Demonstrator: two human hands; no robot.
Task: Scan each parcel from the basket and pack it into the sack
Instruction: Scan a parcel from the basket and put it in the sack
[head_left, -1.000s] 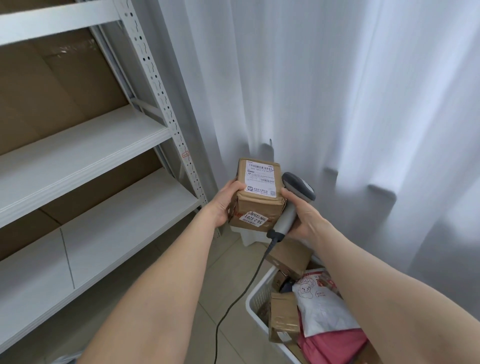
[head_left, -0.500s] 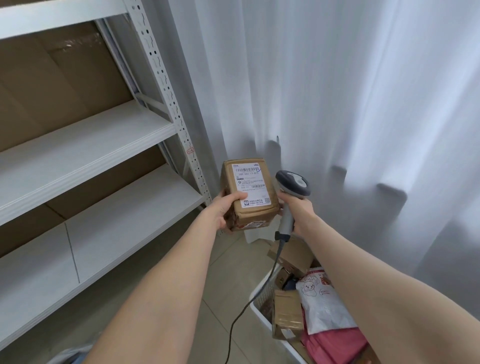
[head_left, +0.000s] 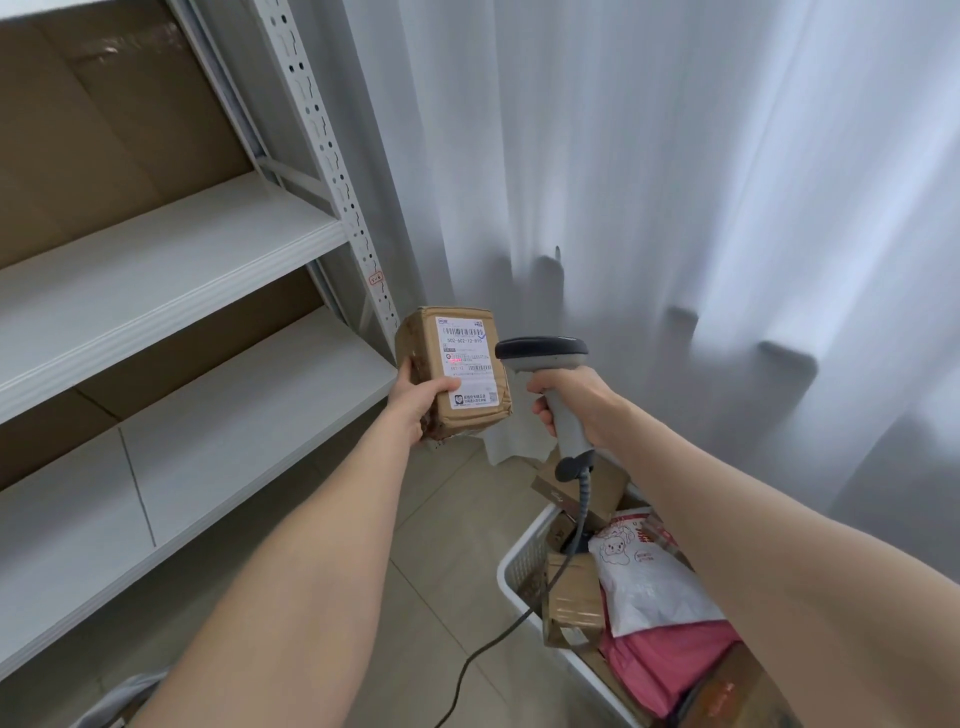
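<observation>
My left hand (head_left: 421, 402) grips a small brown cardboard parcel (head_left: 452, 371) from its left side, white label facing me. A red scan mark glows on the label. My right hand (head_left: 574, 397) holds a grey handheld scanner (head_left: 550, 364) by its grip, head pointed left at the parcel, a short gap between them. A white plastic basket (head_left: 519, 566) sits at lower right with several parcels: brown boxes, a white mailer with a cartoon print (head_left: 641, 582) and a pink mailer (head_left: 670, 660). A grey bit of the sack (head_left: 117, 699) shows at the bottom left edge.
A white metal shelving rack (head_left: 171, 260) with cardboard behind it fills the left. White curtains (head_left: 675, 182) hang across the back and right. The scanner's dark cable (head_left: 498, 644) drops past the basket to the tiled floor.
I have turned the parcel upright so its label faces the scanner. The scanner has come off the parcel's side and swung level toward it; a red mark now shows on the label.
</observation>
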